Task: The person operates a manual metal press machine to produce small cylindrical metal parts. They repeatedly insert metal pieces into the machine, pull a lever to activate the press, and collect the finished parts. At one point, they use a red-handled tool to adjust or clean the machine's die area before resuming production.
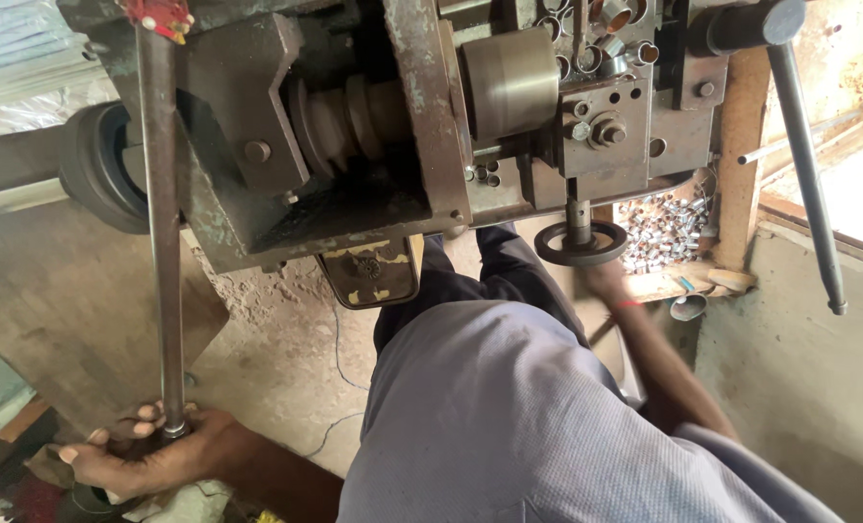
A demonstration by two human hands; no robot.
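Working the old lathe point(373, 126), the left hand point(151, 450) has its grip clenched round the foot of the long lever point(163, 232); the right hand point(608, 283), blurred beneath the small handwheel point(580, 242), can't be read. Next calls for a steady pull.

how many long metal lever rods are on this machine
2. One lever rod runs down the machine's left side, its lower end gripped by the left hand. The other lever rod slants down at the right, untouched. Others may be hidden behind the machine.
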